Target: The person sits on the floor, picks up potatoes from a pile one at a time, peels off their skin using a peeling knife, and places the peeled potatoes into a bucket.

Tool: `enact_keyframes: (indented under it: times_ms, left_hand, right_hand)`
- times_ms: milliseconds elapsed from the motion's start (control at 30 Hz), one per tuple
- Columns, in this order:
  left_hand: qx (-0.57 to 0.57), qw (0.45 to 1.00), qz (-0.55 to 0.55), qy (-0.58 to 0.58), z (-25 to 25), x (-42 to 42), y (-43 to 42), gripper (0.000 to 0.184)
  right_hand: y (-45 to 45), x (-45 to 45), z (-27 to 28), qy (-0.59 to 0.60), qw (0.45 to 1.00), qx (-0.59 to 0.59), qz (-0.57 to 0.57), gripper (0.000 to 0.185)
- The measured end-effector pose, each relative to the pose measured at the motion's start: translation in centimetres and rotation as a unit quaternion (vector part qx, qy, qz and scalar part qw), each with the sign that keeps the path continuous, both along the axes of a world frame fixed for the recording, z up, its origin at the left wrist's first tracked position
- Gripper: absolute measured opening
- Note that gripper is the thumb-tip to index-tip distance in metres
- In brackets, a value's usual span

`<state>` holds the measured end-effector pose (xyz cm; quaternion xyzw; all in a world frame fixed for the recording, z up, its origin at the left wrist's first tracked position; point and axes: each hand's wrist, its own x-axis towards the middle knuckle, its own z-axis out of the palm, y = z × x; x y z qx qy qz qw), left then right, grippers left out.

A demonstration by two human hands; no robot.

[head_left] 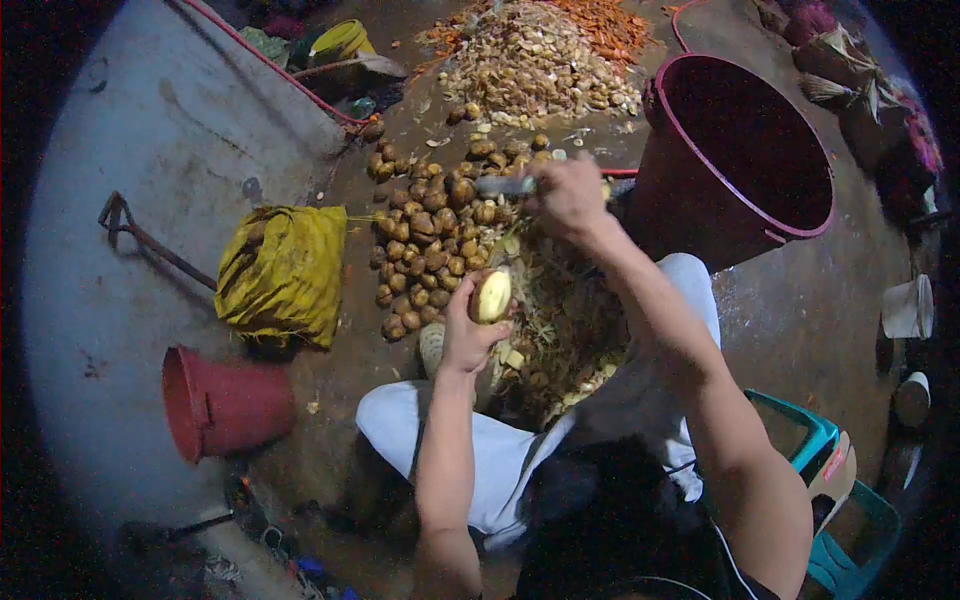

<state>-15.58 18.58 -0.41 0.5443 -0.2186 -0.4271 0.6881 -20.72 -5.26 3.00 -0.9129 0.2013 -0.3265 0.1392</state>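
Note:
My left hand [475,330] is closed round a partly peeled potato [493,297], its pale yellow flesh turned up. Ahead and to the right, my right hand [572,195] grips a knife-like tool [505,186], blurred by motion and pointing left. The tool is apart from the potato, above the heap. Unpeeled brown potatoes [425,235] lie piled on the floor just beyond my left hand. Peelings [565,320] cover the floor between my legs, beneath both hands.
A large dark red tub [650,190] stands at the right, near my right forearm. Pale peeled scraps [540,65] and orange peelings [610,30] are heaped at the back. On the left are a yellow sack [285,275] and a red bucket [235,405]. A green stool [810,430] is behind my right elbow.

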Motion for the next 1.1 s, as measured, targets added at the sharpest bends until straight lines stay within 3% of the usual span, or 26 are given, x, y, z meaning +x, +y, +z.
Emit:
enact_keyframes:
  times_ms: [67,167,233,333,500,600,767,933,1100]
  left_hand:
    - [-0.037,0.999,0.000,-0.017,0.2,0.4,-0.1,0.059]
    - [-0.103,0.984,0.059,0.131,-0.1,0.9,0.0,0.061]
    - [-0.122,0.981,0.075,0.130,0.2,1.3,-0.6,0.056]
    - [-0.099,0.982,0.156,0.036,1.6,1.7,-0.6,0.048]
    - [-0.166,0.983,0.049,0.067,1.9,2.0,0.2,0.066]
    - [-0.131,0.986,0.041,0.099,2.5,1.0,0.1,0.072]
    - [-0.149,0.982,0.045,0.105,0.5,0.8,-0.6,0.075]
    - [-0.072,0.996,0.058,0.016,0.2,0.4,-0.8,0.072]
    - [-0.120,0.992,0.027,0.023,0.8,0.5,-0.8,0.078]
  right_hand:
    - [-1.5,-0.1,0.3,0.057,0.996,0.042,-0.049,0.024]
    - [-1.3,0.1,-0.7,0.065,0.995,0.056,-0.041,0.028]
    - [-0.9,0.1,-1.2,0.058,0.996,0.066,-0.023,0.030]
    - [-1.1,0.3,-1.3,0.095,0.991,0.090,-0.015,0.030]
    - [-0.2,0.6,-2.1,0.116,0.979,0.165,0.005,0.035]
    - [1.8,0.7,-1.1,0.074,0.992,0.091,0.056,0.032]
    - [2.0,1.4,-1.6,0.073,0.991,0.088,0.064,0.032]
    - [2.4,0.7,0.6,0.073,0.991,0.096,0.062,0.033]
    - [1.8,0.7,0.6,0.064,0.992,0.069,0.083,0.035]
